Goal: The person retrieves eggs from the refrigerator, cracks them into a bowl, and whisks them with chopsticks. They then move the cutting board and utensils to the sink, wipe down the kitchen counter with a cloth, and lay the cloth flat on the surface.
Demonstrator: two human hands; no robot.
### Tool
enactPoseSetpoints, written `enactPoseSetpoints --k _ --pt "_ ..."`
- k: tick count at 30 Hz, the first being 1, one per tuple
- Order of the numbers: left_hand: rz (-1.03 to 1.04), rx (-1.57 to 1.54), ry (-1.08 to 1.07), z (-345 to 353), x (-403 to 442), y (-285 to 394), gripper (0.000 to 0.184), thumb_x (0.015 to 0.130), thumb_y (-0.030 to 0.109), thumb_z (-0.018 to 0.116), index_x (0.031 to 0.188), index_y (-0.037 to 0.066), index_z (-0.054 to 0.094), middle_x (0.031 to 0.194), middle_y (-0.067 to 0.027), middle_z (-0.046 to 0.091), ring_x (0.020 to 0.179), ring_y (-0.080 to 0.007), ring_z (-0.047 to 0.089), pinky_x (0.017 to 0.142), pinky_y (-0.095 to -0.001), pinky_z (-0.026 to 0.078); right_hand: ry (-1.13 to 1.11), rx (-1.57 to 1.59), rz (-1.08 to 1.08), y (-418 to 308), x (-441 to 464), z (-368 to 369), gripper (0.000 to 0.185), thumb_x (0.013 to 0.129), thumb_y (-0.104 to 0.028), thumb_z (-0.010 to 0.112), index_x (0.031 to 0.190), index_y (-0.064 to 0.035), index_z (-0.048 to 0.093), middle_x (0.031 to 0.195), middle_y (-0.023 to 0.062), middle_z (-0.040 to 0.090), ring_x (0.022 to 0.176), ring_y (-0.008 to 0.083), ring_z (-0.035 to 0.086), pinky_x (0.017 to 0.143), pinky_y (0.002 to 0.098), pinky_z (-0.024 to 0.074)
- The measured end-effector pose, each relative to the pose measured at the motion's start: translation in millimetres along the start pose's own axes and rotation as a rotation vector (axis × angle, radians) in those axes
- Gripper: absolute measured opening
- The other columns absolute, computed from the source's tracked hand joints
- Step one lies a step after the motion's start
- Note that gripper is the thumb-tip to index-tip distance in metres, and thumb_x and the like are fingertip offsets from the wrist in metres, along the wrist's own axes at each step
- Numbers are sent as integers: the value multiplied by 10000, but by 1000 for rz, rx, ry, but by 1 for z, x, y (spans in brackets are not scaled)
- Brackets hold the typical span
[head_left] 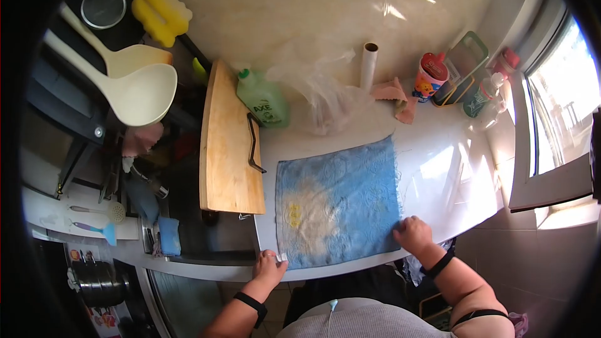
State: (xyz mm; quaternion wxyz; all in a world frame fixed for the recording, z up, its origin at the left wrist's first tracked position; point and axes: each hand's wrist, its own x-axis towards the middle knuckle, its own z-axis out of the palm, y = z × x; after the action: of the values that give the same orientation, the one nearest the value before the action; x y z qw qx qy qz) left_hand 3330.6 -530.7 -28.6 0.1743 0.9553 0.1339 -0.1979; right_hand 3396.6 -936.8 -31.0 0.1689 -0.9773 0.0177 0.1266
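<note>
A blue towel [366,194] with a large faded beige patch and frayed right edge lies spread on the white counter [451,188]. My left hand [269,266] is closed at its near left corner, where a small white tag shows by the fingertips. At the near right corner, my right hand [414,235] has its fingers curled on the towel's edge. Both hands are at the front of the counter, and the towel looks mostly flat between them, with slight wrinkles.
Left of the towel, a wooden board [228,150] stands by the sink [231,241]. Behind are a green detergent bottle [266,101], clear plastic bag [332,103], cardboard-cored roll [368,69], pink cloth [400,100] and red-lidded cup [431,77]. Ladles [144,94] hang at left; an open window [560,100] is right.
</note>
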Motion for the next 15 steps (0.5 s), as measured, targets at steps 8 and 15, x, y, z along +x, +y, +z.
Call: enactPoseSetpoints --k 8,15 --pt "-40 90 9 22 -10 22 308 759 309 623 909 44 576 878 -161 617 869 -330 584 732 -417 471 182 134 -8 23 -17 13 131 706 -160 601 740 -58 526 680 147 583 653 342 589 600 448 476" --pt "9 -90 -212 41 -17 46 312 775 321 595 967 80 549 870 -152 642 840 -348 611 729 -453 479 -46 93 87 67 -40 -15 151 692 -141 617 768 -60 514 714 138 596 708 332 595 610 427 460"
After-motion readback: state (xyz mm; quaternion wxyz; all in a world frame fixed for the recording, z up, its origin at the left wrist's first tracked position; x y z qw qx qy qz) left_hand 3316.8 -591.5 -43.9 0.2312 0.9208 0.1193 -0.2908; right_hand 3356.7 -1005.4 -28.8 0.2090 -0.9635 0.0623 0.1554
